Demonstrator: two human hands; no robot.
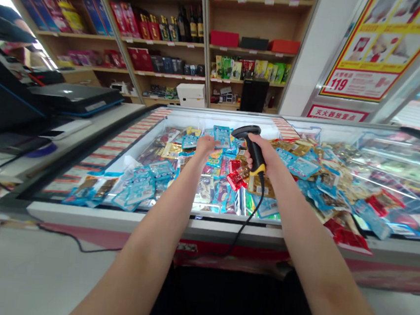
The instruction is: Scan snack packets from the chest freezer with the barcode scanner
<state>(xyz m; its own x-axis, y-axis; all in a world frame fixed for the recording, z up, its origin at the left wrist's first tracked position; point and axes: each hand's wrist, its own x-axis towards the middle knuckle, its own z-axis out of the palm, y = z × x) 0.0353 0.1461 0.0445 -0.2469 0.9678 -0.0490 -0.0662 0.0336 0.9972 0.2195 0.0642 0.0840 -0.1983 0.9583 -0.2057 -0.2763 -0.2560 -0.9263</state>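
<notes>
My right hand (268, 155) is wrapped round the grip of a black and yellow barcode scanner (256, 157). Its head points left, toward a small blue snack packet (222, 136). That packet is pinched at its lower left edge by the closed fingers of my left hand (206, 145), above the glass-sided freezer. Red snack packets (236, 175) lie just below the scanner. More blue packets (303, 166) and brown ones are heaped to the right of my right hand, and another blue pile (140, 185) sits at the left.
A black cable (252, 213) hangs from the scanner over the freezer's front edge (115, 220). Checkout equipment (76, 97) stands on a counter at the left, with a person (13, 22) behind it. Stocked shelves (161, 44) line the back wall.
</notes>
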